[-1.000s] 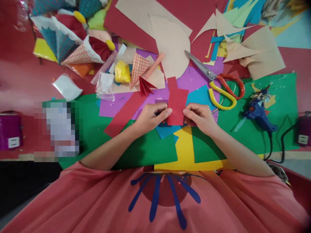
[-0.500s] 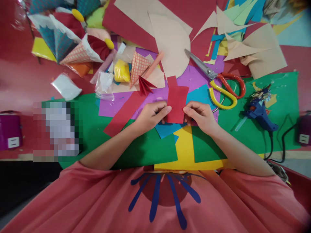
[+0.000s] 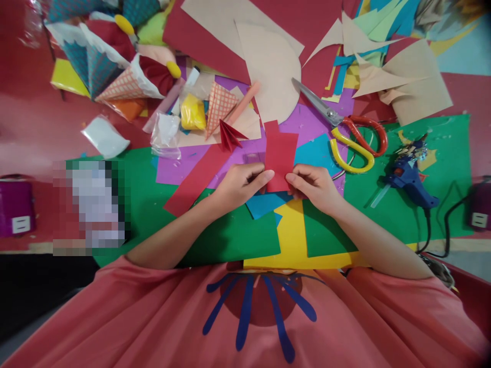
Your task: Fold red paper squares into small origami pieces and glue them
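A person in a pink top with blue streaks works at a red table (image 3: 23, 128), its near edge lined by a yellow sheet (image 3: 291, 230). Beyond it lie green sheets (image 3: 230, 230), then purple paper (image 3: 326, 115), with a blue glue gun (image 3: 410, 181) and open scissors (image 3: 333, 117), one handle loop red and one yellow, toward the right. Farther back are beige paper cutouts (image 3: 272, 71) and, at left, patterned cones (image 3: 126, 84) with white trim, near small plastic bags (image 3: 193, 112).

At center, just above the sheets, the left hand (image 3: 243, 185) pinches the left edge of a red paper piece (image 3: 281, 161) between closed thumb and curled fingers, while the right hand (image 3: 312, 186) pinches its lower right side the same way. The piece is plain, matte and upright in the view, longer than it is wide, with a narrower red strip (image 3: 272, 127) showing past its far edge. Left of it, a long red strip of paper (image 3: 197, 181) slants beside a pleated red fan (image 3: 230, 135).

The fingertips behind the piece are hidden, as is its underside; whether the narrow strip is joined to it cannot be told. Pixelation masks an object (image 3: 95, 204) at left, and the far corners are cropped and dim.
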Demonstrator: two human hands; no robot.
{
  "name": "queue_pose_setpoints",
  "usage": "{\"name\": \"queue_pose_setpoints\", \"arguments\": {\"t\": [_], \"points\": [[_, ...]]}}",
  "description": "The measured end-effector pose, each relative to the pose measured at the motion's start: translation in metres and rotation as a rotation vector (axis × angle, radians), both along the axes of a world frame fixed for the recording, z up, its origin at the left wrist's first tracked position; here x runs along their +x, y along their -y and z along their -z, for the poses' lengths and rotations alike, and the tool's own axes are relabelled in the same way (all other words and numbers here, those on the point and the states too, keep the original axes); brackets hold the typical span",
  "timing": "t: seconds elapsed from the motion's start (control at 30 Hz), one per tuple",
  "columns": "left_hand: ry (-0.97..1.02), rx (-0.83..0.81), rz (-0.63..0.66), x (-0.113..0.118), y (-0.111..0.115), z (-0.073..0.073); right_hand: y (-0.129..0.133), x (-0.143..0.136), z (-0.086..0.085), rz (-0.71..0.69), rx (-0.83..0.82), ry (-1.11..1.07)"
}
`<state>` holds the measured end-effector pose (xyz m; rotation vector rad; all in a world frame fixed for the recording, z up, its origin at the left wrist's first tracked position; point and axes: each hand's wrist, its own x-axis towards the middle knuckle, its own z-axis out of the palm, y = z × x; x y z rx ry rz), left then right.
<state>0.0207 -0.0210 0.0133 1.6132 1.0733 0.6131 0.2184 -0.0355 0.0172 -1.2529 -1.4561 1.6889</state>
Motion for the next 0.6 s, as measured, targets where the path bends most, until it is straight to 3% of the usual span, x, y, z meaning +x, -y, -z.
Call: {"name": "queue_pose_setpoints", "arguments": {"t": [0.17, 0.6], "points": [[0.014, -0.104, -0.006, 0.0, 0.0002, 0.0014, 0.0, 0.0003, 0.0003, 0.013, -0.041, -0.009], [0.024, -0.127, -0.016, 0.001, -0.0009, 0.0004, -0.0007, -0.0009, -0.0008, 0.054, -0.1, -0.026]]}}
